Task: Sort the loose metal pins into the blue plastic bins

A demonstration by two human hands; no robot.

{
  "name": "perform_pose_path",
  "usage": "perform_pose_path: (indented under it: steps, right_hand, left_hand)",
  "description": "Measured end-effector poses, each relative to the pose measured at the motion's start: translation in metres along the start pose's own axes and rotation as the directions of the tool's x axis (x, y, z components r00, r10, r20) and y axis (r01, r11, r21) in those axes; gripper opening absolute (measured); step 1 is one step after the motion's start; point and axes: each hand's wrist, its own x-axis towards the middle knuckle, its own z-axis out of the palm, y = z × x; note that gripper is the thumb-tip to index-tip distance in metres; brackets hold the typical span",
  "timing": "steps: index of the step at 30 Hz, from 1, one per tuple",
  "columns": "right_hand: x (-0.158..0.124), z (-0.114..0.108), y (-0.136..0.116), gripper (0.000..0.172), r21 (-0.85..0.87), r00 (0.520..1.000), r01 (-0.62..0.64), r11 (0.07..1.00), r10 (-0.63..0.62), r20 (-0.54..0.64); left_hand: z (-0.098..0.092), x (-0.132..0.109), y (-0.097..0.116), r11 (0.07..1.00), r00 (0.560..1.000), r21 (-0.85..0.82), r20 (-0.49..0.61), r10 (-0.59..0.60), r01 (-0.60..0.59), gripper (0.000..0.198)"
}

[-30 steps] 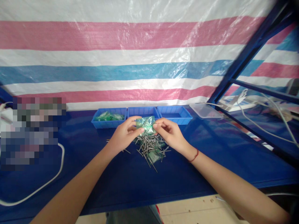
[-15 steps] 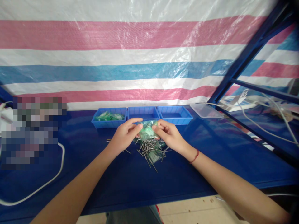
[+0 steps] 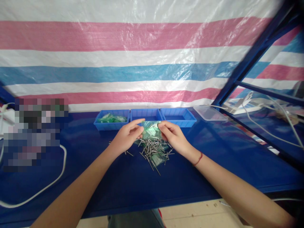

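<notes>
A small clear plastic bag (image 3: 152,130) with green pieces inside is stretched between my two hands, above the table. My left hand (image 3: 129,134) is closed on its left edge, thumb on top. My right hand (image 3: 172,133) pinches the right edge near the top corner. Just below the bag lies a pile of metal nails or screws (image 3: 150,150), too small to tell which. Another clear greenish bag (image 3: 158,158) lies among them at the front. A few loose ones (image 3: 129,153) are scattered under my left hand.
Behind my hands stand three joined blue bins; the left bin (image 3: 96,124) holds several green bags. A clear plastic lid (image 3: 209,114) lies right of the right bin (image 3: 190,123). A white cable (image 3: 64,161) curves across the left of the blue table (image 3: 114,196). A blue metal frame (image 3: 239,72) rises at right.
The bag is now flatter and pulled wider between my hands. My right fingers have shifted slightly to its upper right edge. The pile looks the same.
</notes>
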Motion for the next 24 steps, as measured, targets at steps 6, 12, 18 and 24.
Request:
perform_pose_path:
  steps: [6, 12, 18, 24]
  right_hand:
    - [0.001, 0.0, -0.001, 0.029, 0.141, 0.997, -0.01, 0.99, 0.02, -0.072]
    - [-0.001, 0.0, -0.002, 0.031, 0.319, 0.996, -0.092, 0.943, 0.093, 0.013]
    - [-0.003, -0.001, -0.003, 0.029, 0.36, 0.994, -0.104, 0.927, 0.087, 0.064]
    - [-0.004, -0.005, 0.005, 0.012, 0.235, 1.0, -0.002, 0.972, -0.003, 0.019]
  left_hand:
    - [-0.002, 0.002, -0.003, 1.0, 1.0, -0.014, -0.027, -0.003, 0.002, 0.045]
    - [-0.001, 0.002, -0.006, 0.999, 0.999, 0.028, 0.025, -0.026, 0.025, 0.042]
    - [-0.001, -0.001, -0.002, 0.99, 0.998, 0.128, 0.02, -0.054, 0.051, 0.043]
    - [-0.002, -0.003, 0.006, 0.984, 0.998, 0.179, 0.064, -0.028, 0.016, 0.038]
